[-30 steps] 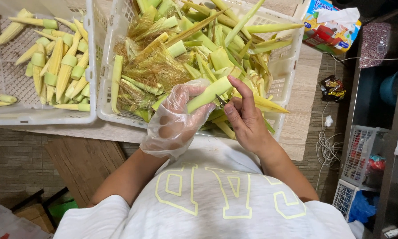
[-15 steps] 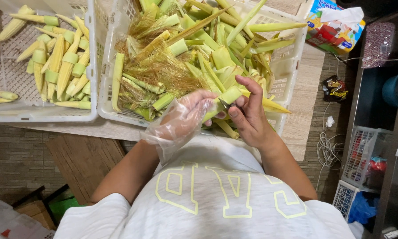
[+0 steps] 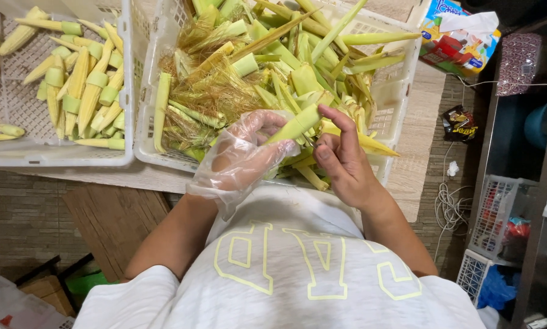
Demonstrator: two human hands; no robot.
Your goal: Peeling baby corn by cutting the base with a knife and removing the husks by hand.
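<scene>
My left hand (image 3: 243,155), inside a loose clear plastic glove, grasps a green-husked ear of baby corn (image 3: 294,125) near its lower end, fingers curled around it. My right hand (image 3: 340,161) is bare; its forefinger lies along the upper part of the husk while the thumb presses in from below, pinching a leaf. The ear slants up to the right, held just above the near rim of the white plastic crate (image 3: 401,79) in front of me.

That crate is heaped with green husks, long leaves and tangled brown corn silk (image 3: 215,94). To its left, touching it, a second white crate (image 3: 124,97) holds pale yellow peeled cobs (image 3: 81,91), many with a short green collar left at the base. Both stand on the worktop (image 3: 416,152). At the far right corner sits a colourful tissue box (image 3: 453,36); beyond the edge I think I see a coil of white cable on the floor, though it is small.

I judge the step to be husking: the ear is gripped and the leaf is just being caught. The next move calls for a firm hold below and a clean pull outward.
</scene>
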